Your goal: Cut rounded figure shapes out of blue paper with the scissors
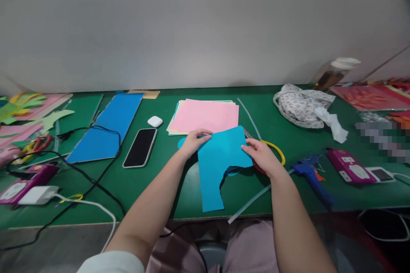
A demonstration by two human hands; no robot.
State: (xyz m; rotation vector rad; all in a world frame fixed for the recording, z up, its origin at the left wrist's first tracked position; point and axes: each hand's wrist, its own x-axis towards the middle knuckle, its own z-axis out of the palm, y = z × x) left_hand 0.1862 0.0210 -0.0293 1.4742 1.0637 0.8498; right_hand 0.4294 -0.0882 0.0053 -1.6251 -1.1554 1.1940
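A blue paper sheet (221, 149) with a curved piece cut out of its lower right is held just over the green table. My left hand (195, 141) pinches its upper left edge between thumb and fingers. At the right edge, my right hand (260, 153) grips the same sheet. Scissors with yellow and red handles (276, 150) lie partly hidden beneath my right hand and the paper. Behind the sheet rests a stack of pink and other coloured paper (205, 115). A bit of blue paper (181, 142) shows beside my left hand.
On the left are a phone (140, 148), a white case (155, 121), a blue board (109, 130) and black cables. A blue glue gun (312, 175), patterned cloth (301, 104), tissue (333, 124), purple box (349, 166) and bottle (335, 74) stand or lie right.
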